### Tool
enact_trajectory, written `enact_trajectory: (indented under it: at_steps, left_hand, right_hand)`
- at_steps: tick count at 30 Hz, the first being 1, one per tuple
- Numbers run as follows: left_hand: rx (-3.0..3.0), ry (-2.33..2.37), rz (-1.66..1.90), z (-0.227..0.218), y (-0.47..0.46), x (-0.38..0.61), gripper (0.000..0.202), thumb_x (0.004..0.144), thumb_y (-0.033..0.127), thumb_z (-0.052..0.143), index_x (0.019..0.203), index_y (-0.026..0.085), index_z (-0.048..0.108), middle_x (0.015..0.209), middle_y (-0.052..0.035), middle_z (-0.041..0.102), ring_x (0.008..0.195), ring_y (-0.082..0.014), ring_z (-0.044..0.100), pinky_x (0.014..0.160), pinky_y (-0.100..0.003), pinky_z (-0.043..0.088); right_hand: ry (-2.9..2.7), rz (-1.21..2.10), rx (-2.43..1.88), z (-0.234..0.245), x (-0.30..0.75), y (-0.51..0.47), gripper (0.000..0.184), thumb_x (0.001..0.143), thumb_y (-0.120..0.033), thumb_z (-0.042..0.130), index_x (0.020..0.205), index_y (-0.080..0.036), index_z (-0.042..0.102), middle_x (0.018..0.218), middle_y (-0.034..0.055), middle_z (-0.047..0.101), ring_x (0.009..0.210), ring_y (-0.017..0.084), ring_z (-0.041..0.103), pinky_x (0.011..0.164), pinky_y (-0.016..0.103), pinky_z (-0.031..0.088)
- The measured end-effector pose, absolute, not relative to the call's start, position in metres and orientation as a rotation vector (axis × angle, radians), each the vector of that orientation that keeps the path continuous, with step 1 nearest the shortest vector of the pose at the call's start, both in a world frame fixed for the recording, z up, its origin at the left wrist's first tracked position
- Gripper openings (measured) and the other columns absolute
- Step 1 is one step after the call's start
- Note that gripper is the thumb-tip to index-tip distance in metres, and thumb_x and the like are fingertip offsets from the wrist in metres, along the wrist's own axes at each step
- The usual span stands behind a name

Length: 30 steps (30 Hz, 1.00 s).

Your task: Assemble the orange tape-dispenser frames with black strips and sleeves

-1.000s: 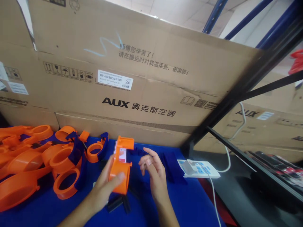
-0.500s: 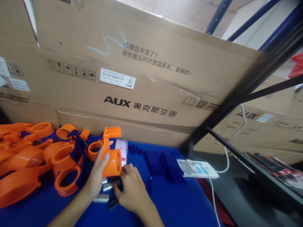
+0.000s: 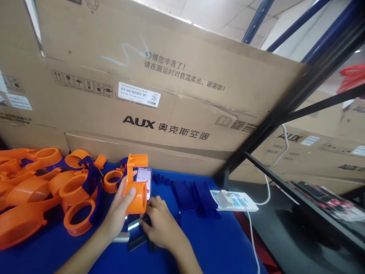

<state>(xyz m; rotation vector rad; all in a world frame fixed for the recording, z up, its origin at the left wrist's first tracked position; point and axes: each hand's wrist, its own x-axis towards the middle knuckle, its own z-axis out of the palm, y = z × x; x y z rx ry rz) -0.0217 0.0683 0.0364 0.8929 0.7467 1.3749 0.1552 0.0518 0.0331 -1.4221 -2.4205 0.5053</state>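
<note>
A large cardboard carton [image 3: 176, 108] stands behind the tabletop [image 3: 216, 243], its printed side facing the person; what it contains is hidden. More cardboard with the same AUX lettering shows at the right, beyond a black metal frame [image 3: 251, 140], and its contents are hidden too.

The orange holder [image 3: 137, 198] is in the left hand [image 3: 116, 213], raised above the tabletop in front of the carton. Its long axis runs roughly upright, with the wide ring at the lower end and a narrow arm rising to a flat crosspiece that juts to the right. The ring's opening faces right, towards the right hand [image 3: 161, 224]. The holder is bright orange, smooth and slightly glossy, apparently plastic, with a small spur on the ring's upper edge.

The left hand grasps the ring, thumb across its near face. The right hand is bent low, fingertips at a shiny dark strip [image 3: 134, 225]; whether they grip it I cannot tell. Near it lie a black strip [image 3: 137, 242] and a silver strip [image 3: 122, 238]. A phone [image 3: 144, 175] lies behind the holder, orange parts [image 3: 31, 190] are heaped at the left, and blue plates [image 3: 184, 195] lie to the right.
</note>
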Motion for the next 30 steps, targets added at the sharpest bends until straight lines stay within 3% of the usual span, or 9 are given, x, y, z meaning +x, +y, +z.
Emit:
enact_trajectory:
  at_steps: [6, 10, 15, 18, 22, 27, 30]
  left_hand:
    - [0.801, 0.797, 1.372, 0.038, 0.070, -0.022, 0.069, 0.087, 0.048, 0.073, 0.149, 0.027, 0.049, 0.138, -0.0082, 0.069, 0.128, -0.0337, 0.063, 0.100, -0.040, 0.056]
    - [0.731, 0.808, 1.328, 0.040, 0.072, -0.022, 0.067, 0.078, 0.043, 0.081, 0.138, 0.024, 0.057, 0.121, -0.0086, 0.076, 0.113, -0.0321, 0.071, 0.090, -0.038, 0.059]
    - [0.732, 0.838, 1.280, 0.042, 0.074, -0.019, 0.048, 0.076, 0.041, 0.082, 0.116, 0.023, 0.062, 0.094, -0.0033, 0.078, 0.073, -0.0222, 0.074, 0.064, -0.030, 0.058]
    - [0.685, 0.849, 1.304, 0.038, 0.077, -0.016, 0.038, 0.078, 0.048, 0.080, 0.100, 0.022, 0.064, 0.079, 0.0004, 0.075, 0.066, -0.0196, 0.071, 0.061, -0.028, 0.055]
    - [0.730, 0.795, 1.246, 0.031, 0.077, -0.013, 0.036, 0.083, 0.055, 0.074, 0.082, 0.022, 0.061, 0.064, 0.0024, 0.067, 0.056, -0.0185, 0.065, 0.055, -0.027, 0.050]
    - [0.879, 0.782, 1.225, 0.024, 0.070, -0.008, 0.032, 0.088, 0.051, 0.072, 0.081, 0.021, 0.062, 0.064, 0.0032, 0.065, 0.055, -0.0127, 0.056, 0.056, -0.022, 0.043]
    - [0.918, 0.812, 1.220, 0.022, 0.068, -0.007, 0.032, 0.088, 0.052, 0.071, 0.086, 0.021, 0.065, 0.066, 0.0021, 0.066, 0.058, -0.0134, 0.056, 0.058, -0.022, 0.042]
  right_hand:
    - [-2.361, 0.601, -1.317, 0.044, 0.164, 0.056, 0.018, 0.094, -0.016, 0.063, 0.098, -0.026, 0.078, 0.109, 0.0047, 0.073, 0.104, 0.024, 0.061, 0.096, 0.037, 0.041]
    - [-2.268, 0.687, -1.281, 0.049, 0.174, 0.058, 0.021, 0.094, -0.015, 0.062, 0.099, -0.026, 0.079, 0.103, 0.0042, 0.074, 0.101, 0.023, 0.063, 0.095, 0.035, 0.043]
    - [-1.925, 0.770, -1.238, 0.054, 0.188, 0.063, 0.017, 0.098, -0.021, 0.057, 0.101, -0.023, 0.074, 0.091, 0.0037, 0.070, 0.082, 0.019, 0.062, 0.076, 0.029, 0.046]
    - [-1.571, 0.856, -1.174, 0.053, 0.192, 0.066, 0.017, 0.098, -0.030, 0.060, 0.088, -0.021, 0.071, 0.077, 0.0009, 0.064, 0.069, 0.016, 0.057, 0.066, 0.027, 0.044]
    - [-1.163, 1.101, -0.993, 0.049, 0.187, 0.067, 0.016, 0.092, -0.034, 0.066, 0.090, -0.020, 0.074, 0.062, -0.0022, 0.058, 0.057, 0.014, 0.051, 0.056, 0.026, 0.041]
    - [-1.032, 1.266, -0.757, 0.049, 0.175, 0.063, 0.026, 0.081, -0.032, 0.073, 0.102, -0.017, 0.080, 0.088, 0.0073, 0.073, 0.064, 0.015, 0.057, 0.058, 0.028, 0.045]
    - [-1.064, 1.173, -0.769, 0.050, 0.172, 0.063, 0.031, 0.079, -0.029, 0.079, 0.108, -0.020, 0.080, 0.089, 0.0056, 0.073, 0.066, 0.015, 0.060, 0.064, 0.030, 0.050]
